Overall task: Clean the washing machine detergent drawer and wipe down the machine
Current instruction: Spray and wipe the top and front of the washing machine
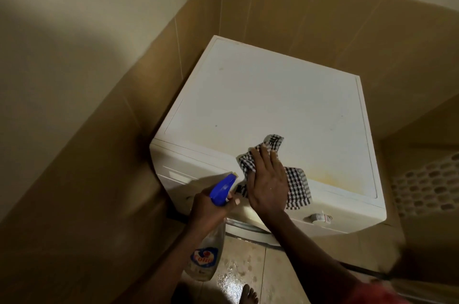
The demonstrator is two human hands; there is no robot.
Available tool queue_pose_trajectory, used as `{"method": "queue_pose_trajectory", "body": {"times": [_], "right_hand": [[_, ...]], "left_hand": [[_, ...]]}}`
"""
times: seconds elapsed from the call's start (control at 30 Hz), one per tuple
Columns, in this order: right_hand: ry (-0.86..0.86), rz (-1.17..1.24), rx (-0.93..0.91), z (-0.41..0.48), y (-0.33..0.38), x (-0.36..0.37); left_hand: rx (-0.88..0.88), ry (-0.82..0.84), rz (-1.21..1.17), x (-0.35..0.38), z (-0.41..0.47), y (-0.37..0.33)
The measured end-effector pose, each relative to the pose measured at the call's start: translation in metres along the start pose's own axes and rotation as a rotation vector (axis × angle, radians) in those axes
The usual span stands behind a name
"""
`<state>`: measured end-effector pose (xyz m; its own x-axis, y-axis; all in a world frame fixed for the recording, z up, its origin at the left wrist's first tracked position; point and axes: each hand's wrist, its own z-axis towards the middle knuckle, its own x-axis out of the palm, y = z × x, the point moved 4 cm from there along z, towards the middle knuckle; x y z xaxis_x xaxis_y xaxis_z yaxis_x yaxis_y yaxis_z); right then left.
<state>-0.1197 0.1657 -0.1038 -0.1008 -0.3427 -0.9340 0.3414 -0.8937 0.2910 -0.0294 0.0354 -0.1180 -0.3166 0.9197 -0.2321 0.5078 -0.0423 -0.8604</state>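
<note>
A white front-loading washing machine point(260, 95) is seen from above, set into a corner of brown tiled walls point(323, 18). A black-and-white checked cloth point(296, 179) is spread on the machine's top at the front edge, one corner hanging over the front panel. The cloth is pressed down by the right hand point(267, 179), palm flat, fingers straight and close together. Just beside it, a clear plastic spray bottle with a blue trigger head point(221, 189) is held upright by the left hand point(206, 209), fingers curled round the neck under the head, nozzle aimed at the front panel. A yellowish stain point(330, 176) is visible on the top, right of the cloth. The detergent drawer front point(176, 174) is at the panel's left end, in shadow; open or closed cannot be told. A white dial point(319, 218) sits on the panel's right. Below, a wet tiled floor point(243, 266) and a bare foot point(249, 295). A perforated pale basket point(427, 179) stands right of the machine.
</note>
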Motion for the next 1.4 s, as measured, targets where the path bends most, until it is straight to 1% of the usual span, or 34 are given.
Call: {"method": "queue_pose_trajectory", "body": {"times": [0.1,0.27,0.33,0.43,0.53,0.7,0.9,0.97,1.07,1.13,1.2,1.3,1.4], "right_hand": [[0.016,0.023,-0.043,-0.022,0.005,0.002],[0.058,-0.033,-0.058,0.023,0.01,0.008],[0.07,-0.033,-0.044,0.023,0.011,0.011],[0.021,0.055,-0.072,0.002,0.013,0.006],[-0.009,0.09,-0.077,-0.006,0.014,0.004],[0.017,-0.008,-0.014,0.021,0.038,0.012],[0.061,0.009,-0.115,-0.003,0.059,0.021],[0.083,0.007,-0.144,0.015,0.063,0.024],[0.077,0.039,-0.08,0.036,0.069,0.028],[0.04,0.081,-0.065,0.027,0.07,0.026],[0.014,0.1,-0.103,0.011,0.069,0.023],[0.035,0.081,-0.102,0.003,0.069,0.024],[0.067,0.027,-0.125,0.022,0.082,0.029]], "left_hand": [[0.002,-0.024,0.011,-0.007,0.002,0.002],[-0.008,-0.01,-0.009,-0.019,0.014,0.004],[0.003,-0.012,-0.006,-0.023,0.016,0.005],[0.005,-0.055,-0.014,-0.028,0.019,0.002],[-0.002,-0.057,-0.028,-0.031,0.023,-0.001],[0.007,-0.018,-0.028,-0.037,0.022,0.001],[0.031,-0.03,-0.001,-0.05,0.024,0.025],[0.026,-0.046,-0.019,-0.055,0.026,0.025],[0.025,-0.073,-0.03,-0.064,0.031,0.023],[0.002,-0.105,-0.051,-0.07,0.031,0.019],[-0.01,-0.115,-0.071,-0.074,0.031,0.017],[-0.018,-0.122,-0.052,-0.078,0.034,0.018],[-0.022,-0.133,-0.051,-0.084,0.038,0.017]]}}
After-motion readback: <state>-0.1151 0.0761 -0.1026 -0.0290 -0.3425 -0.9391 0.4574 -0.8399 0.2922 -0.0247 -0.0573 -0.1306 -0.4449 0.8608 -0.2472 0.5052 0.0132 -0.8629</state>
